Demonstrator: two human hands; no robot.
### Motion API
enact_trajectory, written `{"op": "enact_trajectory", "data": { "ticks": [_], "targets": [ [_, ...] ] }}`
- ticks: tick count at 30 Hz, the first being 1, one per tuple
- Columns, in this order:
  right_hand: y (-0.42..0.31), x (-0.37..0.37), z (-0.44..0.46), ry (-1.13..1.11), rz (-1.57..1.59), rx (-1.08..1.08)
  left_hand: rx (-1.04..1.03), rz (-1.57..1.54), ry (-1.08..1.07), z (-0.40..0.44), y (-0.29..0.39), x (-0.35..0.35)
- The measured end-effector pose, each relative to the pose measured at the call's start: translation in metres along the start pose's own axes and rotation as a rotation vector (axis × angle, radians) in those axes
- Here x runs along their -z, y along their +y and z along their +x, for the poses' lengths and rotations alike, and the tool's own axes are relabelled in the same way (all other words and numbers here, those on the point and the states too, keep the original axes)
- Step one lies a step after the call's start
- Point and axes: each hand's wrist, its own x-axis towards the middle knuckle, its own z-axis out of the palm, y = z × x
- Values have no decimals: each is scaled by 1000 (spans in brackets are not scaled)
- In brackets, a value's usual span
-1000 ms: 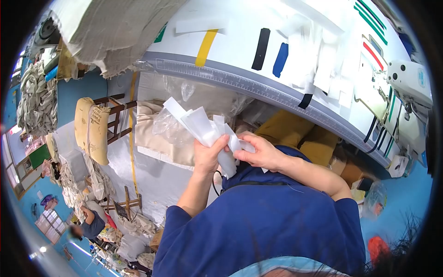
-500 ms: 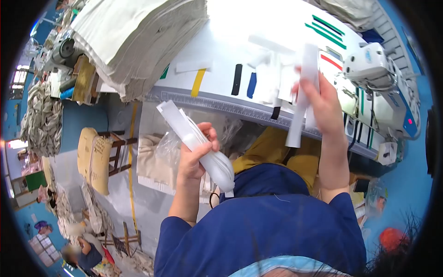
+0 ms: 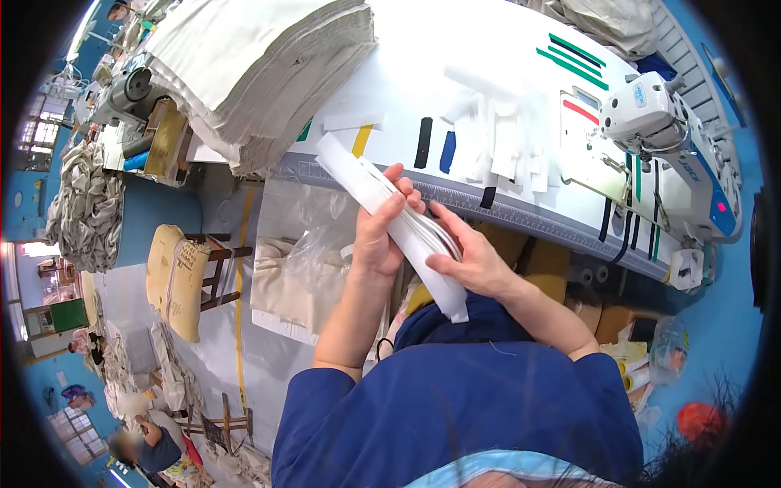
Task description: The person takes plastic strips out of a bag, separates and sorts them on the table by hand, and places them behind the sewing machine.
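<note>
A bundle of flat white strips (image 3: 348,168), layered and bowed at the lower end, is held slantwise in front of my body, off the table edge. My left hand (image 3: 384,232) wraps around its middle, with the thumb across the top. Near the lower end my right hand (image 3: 478,259) pinches the same bundle, its thumb on the face and its fingers along the far side. Beyond the hands, several loose white strips (image 3: 506,142) lie on the white table (image 3: 423,61). A black strip (image 3: 424,142) and a blue strip (image 3: 447,152) lie to their left.
A tall stack of off-white cloth (image 3: 244,57) covers the table's left side. To the right stands a sewing machine (image 3: 651,110). A ruler (image 3: 455,199) runs along the table edge. A cushioned stool (image 3: 175,281) is at left; another person (image 3: 154,443) sits farther off.
My right hand has come down from above the table to the bundle; the white strip it carried is no longer separate. My left hand has shifted up and right with the bundle.
</note>
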Motion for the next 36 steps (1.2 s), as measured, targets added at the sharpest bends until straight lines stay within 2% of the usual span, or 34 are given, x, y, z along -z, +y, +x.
{"op": "enact_trajectory", "data": {
  "ticks": [5, 7, 12, 15, 18, 24, 27, 31, 35, 36],
  "targets": [
    [18, -12, -1, 73, -113, -149, -76, 283, 152, -18, -17, -2],
    [21, -17, -2, 142, -190, -32, -67, 362, 247, -22, -21, 5],
    [24, -22, 2, 283, -431, 238, -42, 299, 286, -27, -22, 11],
    [27, -17, 2, 241, -181, 11, -46, 270, 296, -27, -20, 13],
    [25, -13, 3, 206, -115, -152, -56, 272, 290, -26, -20, 12],
    [33, -14, 6, 286, -196, 44, -47, 299, 284, -25, -21, 23],
    [28, -6, 10, 349, 44, -18, -4, 253, 303, -25, -16, 24],
    [17, 2, 13, 160, 543, -274, 29, 189, 300, -25, -10, 20],
    [22, -4, 13, 88, 404, -412, 24, 189, 272, -28, -9, 20],
    [13, -12, 13, 147, 433, -473, 15, 211, 254, -28, -11, 26]
  ]
}}
